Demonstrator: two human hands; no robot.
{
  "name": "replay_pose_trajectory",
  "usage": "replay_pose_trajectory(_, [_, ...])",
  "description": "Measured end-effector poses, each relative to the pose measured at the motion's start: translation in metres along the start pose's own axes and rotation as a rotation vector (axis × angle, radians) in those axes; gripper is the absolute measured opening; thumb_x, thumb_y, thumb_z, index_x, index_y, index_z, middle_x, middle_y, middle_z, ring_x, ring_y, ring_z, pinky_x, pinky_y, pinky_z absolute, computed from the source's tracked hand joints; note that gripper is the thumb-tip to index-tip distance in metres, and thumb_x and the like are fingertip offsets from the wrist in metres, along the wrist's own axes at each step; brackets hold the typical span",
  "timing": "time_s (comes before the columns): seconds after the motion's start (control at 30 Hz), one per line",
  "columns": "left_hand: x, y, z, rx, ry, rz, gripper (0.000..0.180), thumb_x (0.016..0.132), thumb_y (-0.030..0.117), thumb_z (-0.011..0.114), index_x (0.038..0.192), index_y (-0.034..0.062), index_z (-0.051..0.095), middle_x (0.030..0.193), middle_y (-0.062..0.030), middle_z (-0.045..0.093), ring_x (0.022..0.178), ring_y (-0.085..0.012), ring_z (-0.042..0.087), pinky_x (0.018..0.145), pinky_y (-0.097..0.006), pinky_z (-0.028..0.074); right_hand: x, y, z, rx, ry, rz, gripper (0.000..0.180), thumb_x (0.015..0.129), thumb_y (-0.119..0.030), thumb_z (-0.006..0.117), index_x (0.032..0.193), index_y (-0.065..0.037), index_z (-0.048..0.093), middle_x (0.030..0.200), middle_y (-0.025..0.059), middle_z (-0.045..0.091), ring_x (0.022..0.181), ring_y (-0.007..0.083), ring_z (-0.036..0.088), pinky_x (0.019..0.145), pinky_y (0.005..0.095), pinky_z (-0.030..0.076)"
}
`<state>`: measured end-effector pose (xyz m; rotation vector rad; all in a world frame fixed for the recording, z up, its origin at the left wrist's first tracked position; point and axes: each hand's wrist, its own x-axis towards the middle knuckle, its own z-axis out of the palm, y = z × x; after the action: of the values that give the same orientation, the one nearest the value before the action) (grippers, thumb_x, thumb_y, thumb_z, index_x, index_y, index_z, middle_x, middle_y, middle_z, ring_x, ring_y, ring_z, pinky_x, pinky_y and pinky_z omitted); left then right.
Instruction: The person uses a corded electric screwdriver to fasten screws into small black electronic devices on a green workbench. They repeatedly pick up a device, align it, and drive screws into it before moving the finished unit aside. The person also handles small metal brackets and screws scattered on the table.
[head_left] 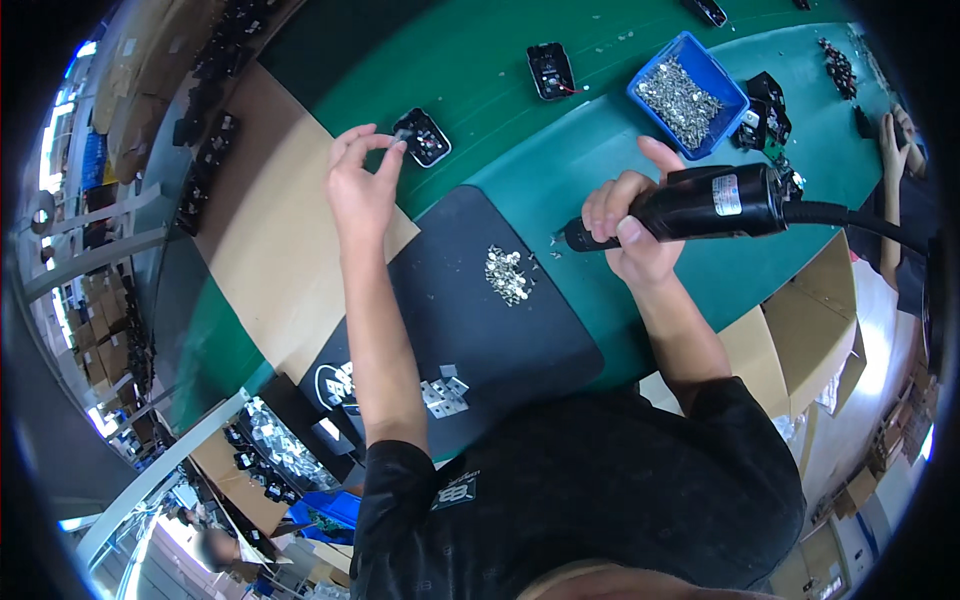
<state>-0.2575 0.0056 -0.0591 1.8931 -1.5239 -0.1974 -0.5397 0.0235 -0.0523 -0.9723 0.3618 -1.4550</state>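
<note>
My right hand [635, 225] is wrapped round a black electric screwdriver [715, 203], its tip pointing left over the green table. My left hand [362, 185] is closed in a pinch beside an open black housing [425, 138] with small parts inside. A small greyish piece shows at the fingertips, too small to name. Between my forearms, a pile of small screws [508, 275] lies on the black mat [450, 260]. Several small metal plates [445, 393] rest on the mat near my left forearm.
A blue bin [739, 103] full of screws stands at the far right, beside black parts [768, 110]. Another open housing [550, 72] with a red wire lies on the green belt. A co-worker's hand [893, 148] is at the right edge. Cardboard boxes [815, 320] stand right of me.
</note>
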Motion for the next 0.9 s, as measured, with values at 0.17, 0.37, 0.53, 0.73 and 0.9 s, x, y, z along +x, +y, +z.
replay_pose_trajectory(0.17, [0.000,-0.009,0.018,-0.047,-0.027,0.016,0.012,0.075,0.011,0.075,0.084,0.0043,0.072,0.110,-0.0124,0.064,0.103,-0.0244,0.061,0.089,-0.036,0.047,0.000,-0.002,0.002,0.037,0.024,0.011,0.076,0.082,-0.018,0.072,0.141,-0.006,0.027,0.068,0.0030,0.048,0.057,0.0135,0.047,0.055,0.0299,0.040])
replay_pose_trajectory(0.37, [0.006,0.002,0.022,-0.223,-0.056,-0.287,0.026,0.071,0.010,0.074,0.095,0.0050,0.065,0.098,-0.0139,0.067,0.087,-0.0281,0.065,0.079,-0.037,0.051,-0.005,0.002,0.001,0.067,0.073,-0.001,0.074,0.081,-0.008,0.068,0.140,0.000,0.025,0.069,0.0049,0.050,0.059,0.0155,0.051,0.056,0.0311,0.044])
replay_pose_trajectory(0.53, [0.013,-0.014,0.022,-0.052,-0.120,-0.025,0.029,0.074,0.016,0.070,0.101,0.0047,0.066,0.093,-0.0170,0.068,0.085,-0.0341,0.064,0.079,-0.042,0.050,-0.005,0.000,0.002,0.028,0.074,0.011,0.071,0.082,-0.013,0.068,0.139,-0.002,0.027,0.069,0.0040,0.049,0.058,0.0136,0.049,0.056,0.0296,0.043])
replay_pose_trajectory(0.73, [-0.029,0.023,-0.039,-0.082,-0.069,0.009,0.024,0.078,0.012,0.068,0.100,0.0037,0.067,0.095,-0.0160,0.068,0.089,-0.0312,0.064,0.082,-0.039,0.049,-0.004,-0.004,0.004,0.009,0.050,-0.003,0.070,0.082,-0.014,0.068,0.138,-0.002,0.028,0.069,0.0037,0.049,0.058,0.0132,0.049,0.056,0.0291,0.043])
replay_pose_trajectory(0.9, [-0.114,0.034,-0.081,0.039,-0.224,0.049,0.021,0.077,0.012,0.068,0.097,0.0070,0.067,0.097,-0.0120,0.068,0.089,-0.0301,0.064,0.082,-0.041,0.047,-0.004,-0.008,0.003,-0.026,0.037,-0.018,0.069,0.084,-0.018,0.067,0.138,-0.002,0.028,0.069,0.0038,0.049,0.058,0.0134,0.048,0.057,0.0294,0.043])
